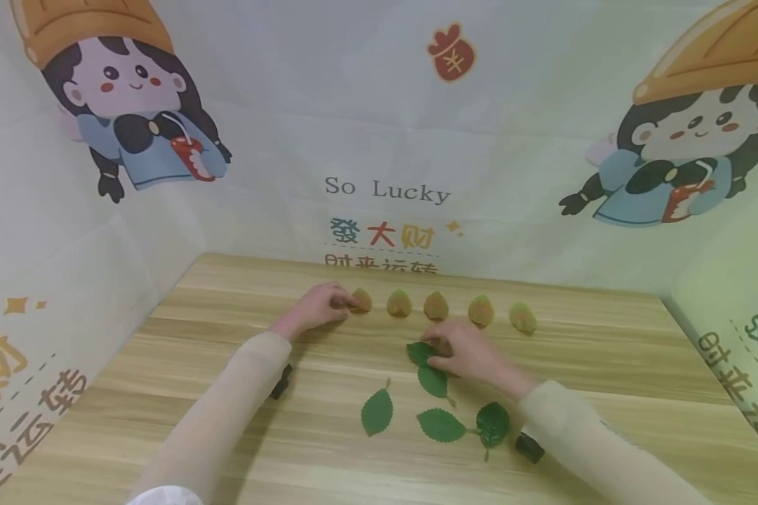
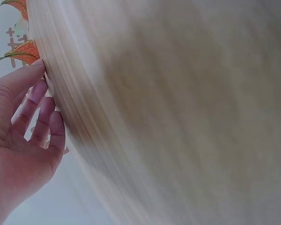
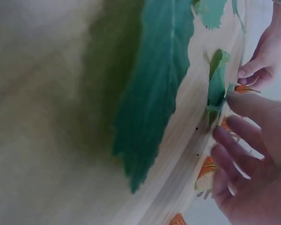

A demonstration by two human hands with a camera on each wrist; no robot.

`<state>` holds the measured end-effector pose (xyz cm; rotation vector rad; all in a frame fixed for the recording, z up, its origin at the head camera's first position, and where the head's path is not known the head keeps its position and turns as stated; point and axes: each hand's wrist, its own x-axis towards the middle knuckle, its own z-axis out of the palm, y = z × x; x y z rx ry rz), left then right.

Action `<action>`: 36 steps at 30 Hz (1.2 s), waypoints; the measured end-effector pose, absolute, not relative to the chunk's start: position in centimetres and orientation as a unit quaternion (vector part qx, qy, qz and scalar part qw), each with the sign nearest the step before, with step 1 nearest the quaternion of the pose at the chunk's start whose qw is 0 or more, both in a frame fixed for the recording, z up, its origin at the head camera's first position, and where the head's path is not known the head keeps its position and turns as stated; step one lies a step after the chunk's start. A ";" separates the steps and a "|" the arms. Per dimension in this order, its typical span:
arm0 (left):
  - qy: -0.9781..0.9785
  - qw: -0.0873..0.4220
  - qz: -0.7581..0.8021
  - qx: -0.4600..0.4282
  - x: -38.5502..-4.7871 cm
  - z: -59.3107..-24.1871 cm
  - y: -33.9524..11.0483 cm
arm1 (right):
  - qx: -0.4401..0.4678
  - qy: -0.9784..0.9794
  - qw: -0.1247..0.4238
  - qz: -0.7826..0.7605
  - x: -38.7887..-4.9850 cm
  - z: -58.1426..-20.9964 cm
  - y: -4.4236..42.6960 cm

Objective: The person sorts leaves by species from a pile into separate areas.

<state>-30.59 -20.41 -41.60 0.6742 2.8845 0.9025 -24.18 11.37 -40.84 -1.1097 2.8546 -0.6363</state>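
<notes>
Sleeves: your left sleeve (image 1: 208, 414) comes in from 7 o'clock and your right sleeve (image 1: 606, 442) from 5, both pale, over the wooden table (image 1: 328, 456).
Right cuff: a black wrist piece (image 1: 530, 447) shows beside it.
Veined leaf: the veined leaf (image 1: 494, 421), dark green, lies just off that piece at 10 o'clock, stem toward your 6.
Sideways leaf: you have the sideways leaf (image 1: 441, 425), also green, at the veined one's 9 o'clock, its stem reaching toward 3.
Lone leaf: the lone leaf (image 1: 377, 414), green, sits farther out at 9 o'clock, apart from the others, stem toward 12.
Lower leaf: the lower leaf (image 1: 432, 382) is at the lone one's 2 o'clock, stem toward 5.
Upper leaf: the upper leaf (image 1: 419, 353) adjoins the lower one at 11 o'clock; you cannot tell whether they overlap.
Right hand: your right hand (image 1: 467, 348) pinches the upper leaf between bent thumb and fingertips, from its 3 o'clock side; the other fingers are slightly apart.
Left hand: your left hand (image 1: 316, 307) touches the end leaf (image 1: 362, 300) from its 9 o'clock side, fingers loosely bent and a little apart, not clamped.
Orange row: the end leaf and four more orange-green leaves (image 1: 436, 306) run across from 11 to 1 o'clock, spaced apart.
Cloth: at 12 o'clock you face a pale printed cloth (image 1: 379, 140) reading "So Lucky".
</notes>
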 end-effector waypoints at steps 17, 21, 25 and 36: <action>0.929 0.033 0.302 0.213 -30.5 -41.4 -20.2 | -0.299 0.918 0.046 -0.257 -23.8 -40.5 10.9; 0.928 0.031 0.302 0.215 -30.4 -41.4 -20.3 | -0.292 0.909 0.053 -0.293 -23.9 -40.5 11.6; 0.927 0.030 0.302 0.219 -30.5 -41.4 -20.4 | -0.294 0.904 0.057 -0.307 -23.7 -40.3 12.5; 0.926 0.034 0.313 0.209 -30.6 -41.6 -20.4 | -0.261 0.896 0.072 -0.351 -22.7 -39.7 16.3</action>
